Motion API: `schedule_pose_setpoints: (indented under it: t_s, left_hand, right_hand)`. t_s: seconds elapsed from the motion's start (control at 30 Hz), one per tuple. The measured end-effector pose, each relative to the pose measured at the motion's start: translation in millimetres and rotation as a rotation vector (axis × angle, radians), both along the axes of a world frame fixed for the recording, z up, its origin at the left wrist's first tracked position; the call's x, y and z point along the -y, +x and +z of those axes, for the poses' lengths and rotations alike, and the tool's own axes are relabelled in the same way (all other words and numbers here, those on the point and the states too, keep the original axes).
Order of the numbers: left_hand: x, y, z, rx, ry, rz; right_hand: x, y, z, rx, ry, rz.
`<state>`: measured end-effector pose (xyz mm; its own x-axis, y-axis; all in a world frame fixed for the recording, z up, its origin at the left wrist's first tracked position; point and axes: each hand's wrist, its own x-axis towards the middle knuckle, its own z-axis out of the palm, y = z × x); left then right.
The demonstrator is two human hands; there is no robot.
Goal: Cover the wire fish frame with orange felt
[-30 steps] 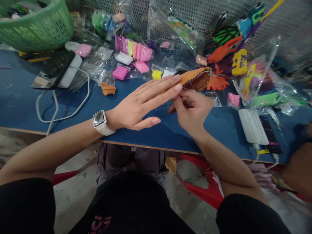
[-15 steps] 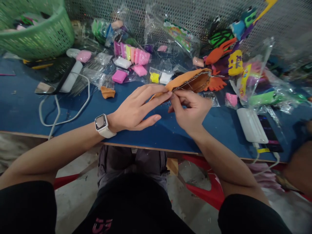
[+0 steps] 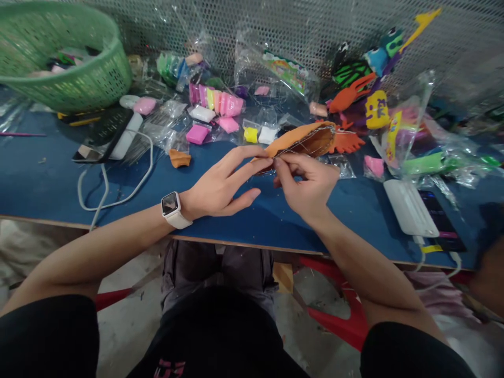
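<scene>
A hollow orange clay piece (image 3: 301, 137), with a wire frame along its open edge and inside, is held just above the blue table. My right hand (image 3: 309, 181) pinches the near edge of this piece between thumb and forefinger. From the other side, my left hand (image 3: 220, 184) reaches over with its fingers stretched out, the fingertips resting on the orange clay beside my right fingertips. The left thumb stands apart and touches nothing. A white-strapped watch (image 3: 171, 205) is on my left wrist. To the left lies a small orange clay lump (image 3: 180, 158).
Pink, yellow and white clay packets (image 3: 198, 134) lie behind my hands. A green basket (image 3: 90, 84) stands back left, near a phone and a white cable (image 3: 114, 206). Coloured clay figures (image 3: 377, 109) stand back right. A white power bank (image 3: 410, 209) and another phone lie right.
The whole view has shifted slightly, so the table sits lower in the picture. Both hands stay at the orange piece's near edge, with only small finger movement.
</scene>
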<state>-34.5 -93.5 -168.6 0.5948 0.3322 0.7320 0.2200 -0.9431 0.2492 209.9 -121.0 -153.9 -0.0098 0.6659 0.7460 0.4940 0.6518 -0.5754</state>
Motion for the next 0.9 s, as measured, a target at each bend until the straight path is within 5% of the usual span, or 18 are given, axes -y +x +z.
schedule_pose_setpoints:
  t_s: [0.7,0.9]
  left_hand:
    - [5.0,2.0,4.8,-0.008,0.046,0.038]
    - [0.0,-3.4,2.3,0.05,0.073,0.077]
  right_hand:
    - [-2.1,4.5,-0.7,0.127,0.079,-0.048]
    - [-1.7,3.9,-4.9,0.188,0.208,-0.003]
